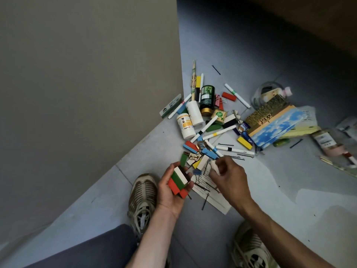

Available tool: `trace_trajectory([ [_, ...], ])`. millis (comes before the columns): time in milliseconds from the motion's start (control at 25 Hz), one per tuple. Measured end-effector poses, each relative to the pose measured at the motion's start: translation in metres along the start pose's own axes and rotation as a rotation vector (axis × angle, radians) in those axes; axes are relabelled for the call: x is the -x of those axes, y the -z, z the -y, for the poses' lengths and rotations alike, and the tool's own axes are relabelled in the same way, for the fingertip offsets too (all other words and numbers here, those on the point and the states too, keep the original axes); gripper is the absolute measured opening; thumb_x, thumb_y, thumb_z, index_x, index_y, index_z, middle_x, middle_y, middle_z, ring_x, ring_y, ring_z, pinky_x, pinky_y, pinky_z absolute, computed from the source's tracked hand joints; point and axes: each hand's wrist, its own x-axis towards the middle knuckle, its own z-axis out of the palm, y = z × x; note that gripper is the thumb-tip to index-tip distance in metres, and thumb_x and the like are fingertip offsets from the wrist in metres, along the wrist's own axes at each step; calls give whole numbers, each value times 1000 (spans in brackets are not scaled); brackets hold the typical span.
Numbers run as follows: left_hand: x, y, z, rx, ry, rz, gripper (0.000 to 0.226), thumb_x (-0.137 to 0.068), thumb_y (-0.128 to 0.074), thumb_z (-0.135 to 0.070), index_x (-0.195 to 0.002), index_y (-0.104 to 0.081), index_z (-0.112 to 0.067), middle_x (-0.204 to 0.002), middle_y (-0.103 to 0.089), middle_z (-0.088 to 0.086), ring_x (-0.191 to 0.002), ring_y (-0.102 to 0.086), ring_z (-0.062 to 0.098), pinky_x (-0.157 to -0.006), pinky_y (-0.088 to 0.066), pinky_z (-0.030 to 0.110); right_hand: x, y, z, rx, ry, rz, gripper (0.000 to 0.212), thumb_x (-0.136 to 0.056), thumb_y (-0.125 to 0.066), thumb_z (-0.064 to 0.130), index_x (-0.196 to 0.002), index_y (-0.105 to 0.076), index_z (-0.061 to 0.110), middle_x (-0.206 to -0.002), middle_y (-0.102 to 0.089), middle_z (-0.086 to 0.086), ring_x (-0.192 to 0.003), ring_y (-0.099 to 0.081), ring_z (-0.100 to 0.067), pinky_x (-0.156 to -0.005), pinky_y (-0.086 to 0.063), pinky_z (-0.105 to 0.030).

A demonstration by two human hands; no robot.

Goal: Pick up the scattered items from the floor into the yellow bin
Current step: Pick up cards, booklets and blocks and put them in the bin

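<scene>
Nearest to us we see two sneakers planted on the grey floor, the right one cut off by the bottom edge. Just above them our left hand lies palm up with its fingers curled round a stack of flat blocks, showing red, green, white and black faces. Our right hand hovers beside it, its fingers bent and pinching a small white piece whose shape we cannot make out. Under that hand lies a printed sheet with dark hairpins across it; its text is too fine to read. Just beyond the fingers a small wooden tag carries cut-out lettering that seems to read "Good". Further on the scattered items pile up: white marker pens, coloured blocks, a white pill bottle with a yellow label, and a dark green bottle with a gold cap, both labels illegible. To the right a box with a blue sky picture overlaps a gold patterned one bearing characters we cannot decipher. A clear jar stands behind them, blurred. The yellow bin is not in view, and a beige wall fills the left side.
</scene>
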Motion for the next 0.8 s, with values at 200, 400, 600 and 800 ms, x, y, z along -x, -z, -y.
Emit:
trace_trajectory([
  [200,-2,-9,7,-18,17,13,38,-79,-66,-49,-93,-72,-15,-91,-70,12,-86,-67,28,-84,-53,42,30,4,41,-250,299,171,16,-88,-64,46,-83,-64,30,-80,-67,16,-71,-64,-4,-57,-46,-13],
  [400,1,-8,0,-31,9,31,20,-80,-64,-34,-87,-74,-18,-87,-67,11,-72,-66,23,-48,-51,24,-12,-2,21,395,477,128,41,-88,-58,12,-128,-58,21,-134,-57,0,-109,-57,-21,-86,-52,-36],
  [600,4,0,-11,-12,-25,-4,21,-80,-65,-33,-87,-73,-15,-83,-69,11,-70,-66,23,-50,-52,26,-40,-23,8,740,613,286,38,-90,-59,18,-128,-52,18,-132,-47,-8,-108,-54,-32,-85,-50,-44],
  [800,5,1,-10,-16,-37,-42,22,-78,-65,-32,-91,-70,-14,-81,-70,10,-68,-66,23,-51,-53,25,-32,-34,1,805,756,121,26,-82,-69,24,-106,-64,14,-104,-61,-9,-84,-58,-29,-66,-50,-42],
])
